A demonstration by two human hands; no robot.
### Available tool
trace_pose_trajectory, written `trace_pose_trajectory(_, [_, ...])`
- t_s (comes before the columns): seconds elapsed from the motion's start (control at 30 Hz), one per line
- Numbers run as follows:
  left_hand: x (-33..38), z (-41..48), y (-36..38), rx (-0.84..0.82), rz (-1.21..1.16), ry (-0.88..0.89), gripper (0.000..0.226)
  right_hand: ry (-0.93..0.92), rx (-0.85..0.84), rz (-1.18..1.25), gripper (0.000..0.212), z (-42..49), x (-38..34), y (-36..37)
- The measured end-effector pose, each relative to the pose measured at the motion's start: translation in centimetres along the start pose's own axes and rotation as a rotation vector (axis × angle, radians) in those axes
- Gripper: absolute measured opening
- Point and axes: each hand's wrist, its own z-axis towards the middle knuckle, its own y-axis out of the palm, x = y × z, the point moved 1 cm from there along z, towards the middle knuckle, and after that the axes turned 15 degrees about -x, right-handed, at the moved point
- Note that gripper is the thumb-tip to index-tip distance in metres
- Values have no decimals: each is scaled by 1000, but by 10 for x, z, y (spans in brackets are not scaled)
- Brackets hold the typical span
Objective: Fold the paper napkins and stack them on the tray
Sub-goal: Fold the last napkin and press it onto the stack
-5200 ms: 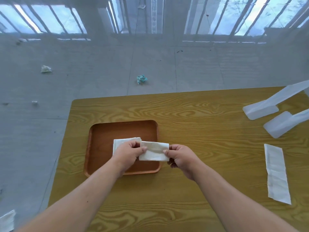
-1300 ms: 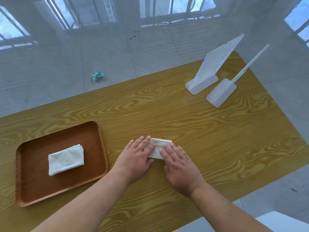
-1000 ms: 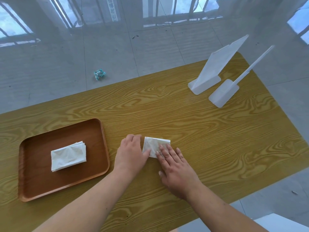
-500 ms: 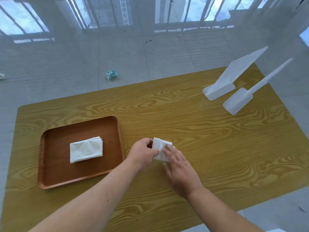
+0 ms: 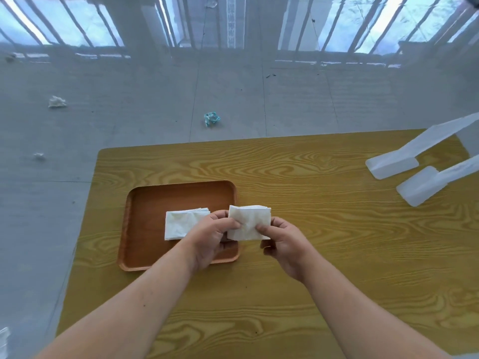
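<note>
A folded white paper napkin [image 5: 249, 222] is held in the air over the right edge of the brown wooden tray [image 5: 145, 229]. My left hand [image 5: 212, 234] pinches its left side and my right hand [image 5: 282, 242] pinches its lower right corner. On the tray lies a small stack of folded napkins [image 5: 181, 224], its right end hidden behind my left hand. The tray sits on the left part of the yellow wood-grain table [image 5: 311, 281].
Two white plastic stands [image 5: 391, 164] [image 5: 420, 189] rest at the table's far right. Beyond the far table edge the grey tiled floor holds a crumpled teal scrap [image 5: 212, 118] and white paper scraps [image 5: 56, 101]. The table's left edge is near the tray.
The napkin was pressed flat on the table right of the tray; both hands have lifted it and carried it left to the tray's right edge. The view has swung left.
</note>
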Motion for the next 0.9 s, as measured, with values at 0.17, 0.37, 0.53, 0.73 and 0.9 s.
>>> trace_pose_trajectory(0.17, [5, -21, -52, 241, 220, 29, 13, 52, -81, -88, 13, 25, -8, 44])
trace_pose_trajectory(0.37, [3, -40, -115, 467, 627, 20, 16, 114, 16, -621, 14, 63, -4, 84])
trace_pose_trajectory(0.53, [-2, -50, -140, 598, 912, -85, 33, 78, 62, -1018, 25, 82, -2, 101])
trace_pose_trajectory(0.73, [-6, -48, -145, 620, 1017, -96, 28, 91, 125, -1207, 28, 88, -1, 107])
trace_pose_trajectory(0.9, [-12, -48, -139, 690, 1395, 41, 69, -224, 233, -1581, 44, 79, 5, 107])
